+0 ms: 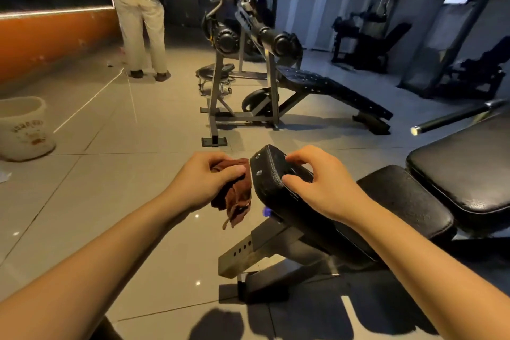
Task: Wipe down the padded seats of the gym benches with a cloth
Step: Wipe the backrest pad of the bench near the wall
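A tilted black padded seat (273,174) of a gym bench rises in front of me at centre. My left hand (204,179) grips a bunched brown cloth (234,199) just left of the seat's end, and part of the cloth hangs down. My right hand (320,182) holds the seat's upper edge, with its thumb on the near side and its fingers curled over the top. The bench's back pad (408,196) extends to the right behind my right wrist.
A second black bench pad (469,168) lies at the right. An incline bench with a barbell rack (248,69) stands ahead. A white bucket (24,127) sits on the tiled floor at left. A person in light trousers (140,27) stands at the back left. A bar (455,116) juts in at right.
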### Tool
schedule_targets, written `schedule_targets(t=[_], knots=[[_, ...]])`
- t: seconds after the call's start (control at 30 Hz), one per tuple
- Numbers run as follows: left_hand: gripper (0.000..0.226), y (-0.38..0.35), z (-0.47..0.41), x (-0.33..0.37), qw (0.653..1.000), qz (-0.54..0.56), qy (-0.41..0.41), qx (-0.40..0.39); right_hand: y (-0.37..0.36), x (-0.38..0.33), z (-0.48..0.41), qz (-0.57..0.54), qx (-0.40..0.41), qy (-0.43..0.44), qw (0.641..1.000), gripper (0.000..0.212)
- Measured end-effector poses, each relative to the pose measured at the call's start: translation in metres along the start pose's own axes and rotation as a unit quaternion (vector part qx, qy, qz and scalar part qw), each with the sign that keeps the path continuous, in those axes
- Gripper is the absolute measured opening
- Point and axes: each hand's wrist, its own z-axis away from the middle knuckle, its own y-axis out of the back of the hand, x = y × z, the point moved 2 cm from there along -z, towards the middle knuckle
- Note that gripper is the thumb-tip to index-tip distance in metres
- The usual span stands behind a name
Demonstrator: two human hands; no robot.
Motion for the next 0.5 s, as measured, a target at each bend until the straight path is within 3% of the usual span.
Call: schedule_targets(t=[0.1,0.23,0.37,0.5], knots=[[0.008,-0.019,-0.007,0.002,0.998,-0.057,-0.031,-0.001,-0.004,0.007,-0.002,0.038,-0.052,0.045,0.997,0.060],[0.004,-0.031,-0.018,0.002,0.997,-0.047,-0.063,0.023,-0.003,0.014,-0.007,0.063,-0.071,0.062,0.994,0.080],[0.010,-0.033,-0.046,0.005,0.995,-0.070,-0.034,0.062,-0.006,0.021,-0.015,0.068,-0.087,0.065,0.992,0.082],[0.012,-0.023,-0.047,0.008,0.998,-0.065,-0.014,0.008,-0.007,0.024,-0.018,0.063,-0.096,0.063,0.991,0.082]])
